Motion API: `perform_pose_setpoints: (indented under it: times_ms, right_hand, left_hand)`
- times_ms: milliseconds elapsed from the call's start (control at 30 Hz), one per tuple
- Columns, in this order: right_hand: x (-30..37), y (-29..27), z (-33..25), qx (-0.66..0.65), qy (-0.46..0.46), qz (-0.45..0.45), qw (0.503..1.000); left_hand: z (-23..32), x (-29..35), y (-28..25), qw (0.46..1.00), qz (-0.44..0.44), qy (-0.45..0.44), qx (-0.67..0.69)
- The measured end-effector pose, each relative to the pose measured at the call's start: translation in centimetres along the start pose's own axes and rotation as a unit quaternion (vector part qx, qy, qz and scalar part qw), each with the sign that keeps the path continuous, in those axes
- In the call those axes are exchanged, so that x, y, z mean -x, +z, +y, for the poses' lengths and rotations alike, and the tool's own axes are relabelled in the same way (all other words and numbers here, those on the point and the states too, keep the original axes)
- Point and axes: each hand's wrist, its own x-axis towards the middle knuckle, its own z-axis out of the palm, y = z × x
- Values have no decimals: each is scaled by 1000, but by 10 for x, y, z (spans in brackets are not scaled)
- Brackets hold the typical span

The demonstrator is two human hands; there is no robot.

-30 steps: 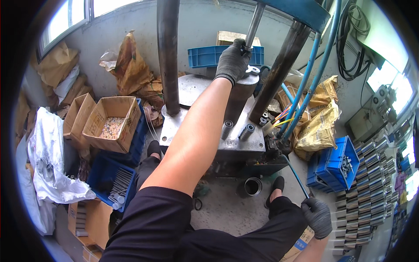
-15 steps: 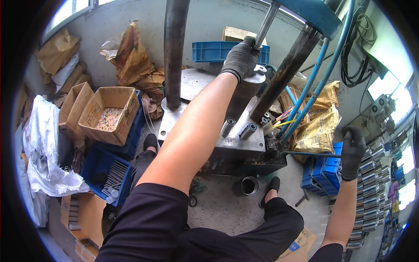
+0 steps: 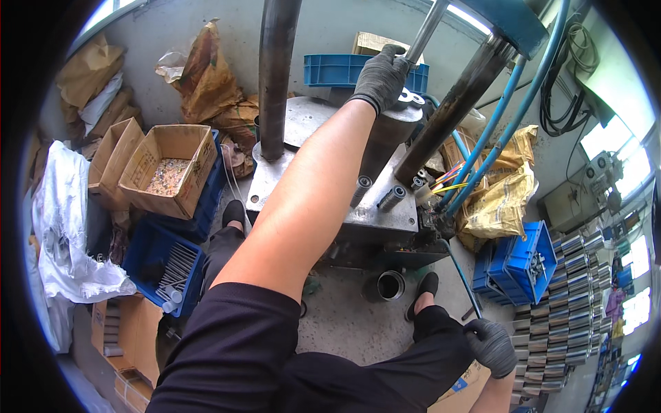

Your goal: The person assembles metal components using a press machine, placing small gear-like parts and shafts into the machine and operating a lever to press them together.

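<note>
My left hand (image 3: 381,77), in a dark grey knit glove, is closed round the lower end of a slim metal rod (image 3: 427,31). The rod slants down from the blue crosshead (image 3: 513,24) of a press; whatever the fingers hide there I cannot make out. Below this hand a thick steel cylinder (image 3: 385,141) rises from the metal base plate (image 3: 265,180), with pale rings (image 3: 416,98) on top. My right hand (image 3: 492,346), gloved too, grips the end of a long dark lever (image 3: 463,274) beside my right knee. Two short steel tubes (image 3: 391,199) stand on the plate's near part.
Dark columns (image 3: 274,82) flank the cylinder. Blue hoses (image 3: 490,148) run down on the right. Blue crates (image 3: 527,258) and stacked metal tubes (image 3: 561,303) stand at right. Cardboard boxes (image 3: 196,180), a blue bin of rods (image 3: 141,258) and white sacking (image 3: 62,213) crowd the left. A metal cup (image 3: 391,285) sits between my feet.
My right hand has pulled the lever down and toward me, from beside the blue crates to near my right knee. My left hand stays at the rod's lower end.
</note>
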Motion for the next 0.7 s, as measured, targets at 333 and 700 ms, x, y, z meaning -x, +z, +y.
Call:
perform_pose_setpoints:
  times_ms: [333, 700]
  right_hand:
    - [-11, -18, -3, -13, 20, 50, 998]
    - [2, -1, 0, 59, -22, 87, 994]
  left_hand:
    - [3, 4, 6, 998, -45, -20, -38]
    - [-6, -4, 4, 998, -54, -15, 34]
